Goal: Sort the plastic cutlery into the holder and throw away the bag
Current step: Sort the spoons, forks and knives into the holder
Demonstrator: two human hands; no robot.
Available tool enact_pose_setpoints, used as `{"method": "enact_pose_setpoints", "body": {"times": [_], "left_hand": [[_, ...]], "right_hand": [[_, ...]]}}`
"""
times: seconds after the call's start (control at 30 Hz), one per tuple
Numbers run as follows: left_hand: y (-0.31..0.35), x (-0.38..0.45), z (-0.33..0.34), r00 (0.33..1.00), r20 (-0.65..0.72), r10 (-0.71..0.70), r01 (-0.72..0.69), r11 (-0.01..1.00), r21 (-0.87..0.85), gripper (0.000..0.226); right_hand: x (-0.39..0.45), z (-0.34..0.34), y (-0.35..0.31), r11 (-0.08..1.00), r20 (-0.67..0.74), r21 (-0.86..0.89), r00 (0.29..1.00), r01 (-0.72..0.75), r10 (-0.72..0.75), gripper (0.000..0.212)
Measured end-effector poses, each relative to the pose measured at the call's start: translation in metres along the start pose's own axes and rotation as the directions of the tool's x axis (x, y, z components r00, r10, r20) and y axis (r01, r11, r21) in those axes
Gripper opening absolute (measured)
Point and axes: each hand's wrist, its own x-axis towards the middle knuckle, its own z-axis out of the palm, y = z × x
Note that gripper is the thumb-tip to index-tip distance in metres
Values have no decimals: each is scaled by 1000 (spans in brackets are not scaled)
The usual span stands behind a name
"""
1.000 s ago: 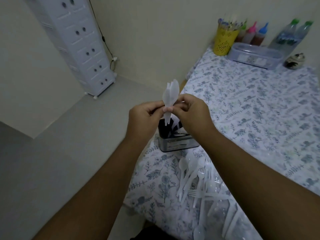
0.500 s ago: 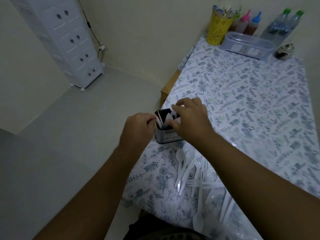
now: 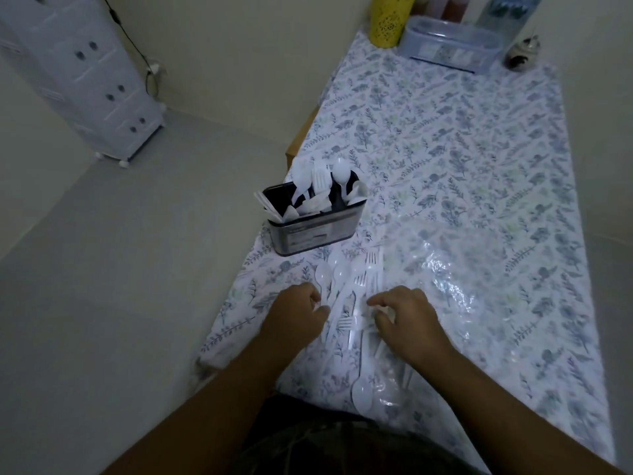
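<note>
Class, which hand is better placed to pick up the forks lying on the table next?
Right. The right hand has its fingers at the white plastic forks; the left hand sits beside the spoons.

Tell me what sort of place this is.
Probably a room in a home, at a dining or utility table: a floral tablecloth, a white plastic drawer tower by the wall, and a yellow cup and clear lidded box at the table's far end.

L hand bare | R hand bare | no sleeves | dark patterned garment at waist
</note>
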Motion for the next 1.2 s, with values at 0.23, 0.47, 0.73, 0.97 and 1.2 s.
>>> {"method": "enact_pose_setpoints", "body": {"times": [0.23, 0.47, 0.73, 0.97, 1.2], "left_hand": [[-3, -15, 28, 996, 67, 65, -69, 996, 59, 17], [13, -26, 27, 989, -107, 97, -96, 995, 13, 17], [51, -39, 58, 984, 98, 147, -149, 989, 21, 14], [82, -33, 87, 939, 194, 285, -322, 927, 192, 22], [87, -14, 102, 882, 351, 314, -438, 819, 371, 13]], "right_hand": [[-16, 12, 31, 963, 43, -257, 997, 74, -66, 29], [-10, 8, 36, 990, 11, 107, 995, -96, 95, 18], [-30, -26, 64, 763, 2, 564, 925, -316, 381, 18], [-49, -35, 91, 664, 149, 576, 860, -477, 489, 24], [-59, -35, 110, 261, 354, 807, 789, -529, 503, 21]]}}
